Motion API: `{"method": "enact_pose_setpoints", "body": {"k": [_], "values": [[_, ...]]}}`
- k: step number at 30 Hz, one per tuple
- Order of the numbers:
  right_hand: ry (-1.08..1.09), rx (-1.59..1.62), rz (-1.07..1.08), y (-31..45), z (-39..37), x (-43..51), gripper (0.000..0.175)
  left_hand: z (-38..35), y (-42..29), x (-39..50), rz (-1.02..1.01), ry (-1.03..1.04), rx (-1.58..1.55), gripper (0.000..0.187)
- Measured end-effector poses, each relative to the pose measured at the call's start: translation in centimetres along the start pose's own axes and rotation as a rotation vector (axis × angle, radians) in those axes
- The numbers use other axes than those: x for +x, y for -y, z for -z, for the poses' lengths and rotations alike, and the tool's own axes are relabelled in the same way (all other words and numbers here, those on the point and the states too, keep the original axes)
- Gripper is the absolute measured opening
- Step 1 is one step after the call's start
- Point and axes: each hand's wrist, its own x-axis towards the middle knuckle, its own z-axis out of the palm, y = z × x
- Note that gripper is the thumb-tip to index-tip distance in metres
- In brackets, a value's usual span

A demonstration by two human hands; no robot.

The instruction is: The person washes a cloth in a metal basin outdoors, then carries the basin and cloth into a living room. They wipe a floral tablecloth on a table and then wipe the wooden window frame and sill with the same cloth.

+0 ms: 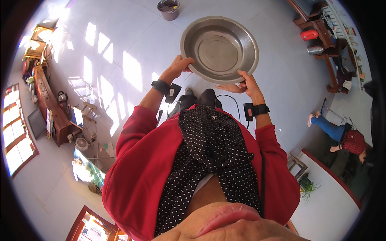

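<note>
A round stainless steel basin (218, 55) is held out in front of me, its open inside facing up towards the camera. My left hand (180, 65) grips the rim at the near left, thumb over the edge and fingers underneath. At the near right, my right hand (245, 84) holds the same rim, its thumb on the inner side and the other fingers spread beneath. Bare metal shows across the basin's bottom. Both wrists wear black straps with small boxes, and cables run from them. My shoes (208, 94) are partly visible below the basin.
A dark bucket (168, 10) stands on the tiled floor ahead. Wooden furniture bearing a red kettle-like container (309, 35) is at right, near a person (340, 132) in blue trousers. A wooden cabinet (49, 99), a small stool (89, 112) and a fan (82, 143) are at left.
</note>
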Motion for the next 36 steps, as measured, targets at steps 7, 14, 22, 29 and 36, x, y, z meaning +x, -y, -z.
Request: {"method": "enact_pose_setpoints", "body": {"k": [7, 14, 22, 29, 36], "values": [[0.055, -0.543, 0.014, 7.3, 1.1, 10.0, 0.067, 5.5, -3.2, 7.0, -0.078, -0.164, -0.101, 0.034], [-0.038, -1.516, -0.140, 8.1, 8.6, 19.3, 0.094, 10.7, -3.4, 13.6, -0.024, -0.329, -0.193, 0.030], [-0.141, -1.586, -0.740, 8.8, 19.8, 19.8, 0.038, 16.2, -3.0, 18.8, 0.060, -0.562, -0.313, 0.026], [-0.327, -1.561, -0.824, 8.8, 26.1, 16.8, 0.038, 24.2, -1.3, 24.9, 0.127, -0.646, -0.427, 0.024], [-0.456, -1.576, -0.886, 9.8, 28.5, 11.0, 0.043, 33.5, 1.2, 32.8, 0.197, -0.729, -0.443, 0.023]]}}
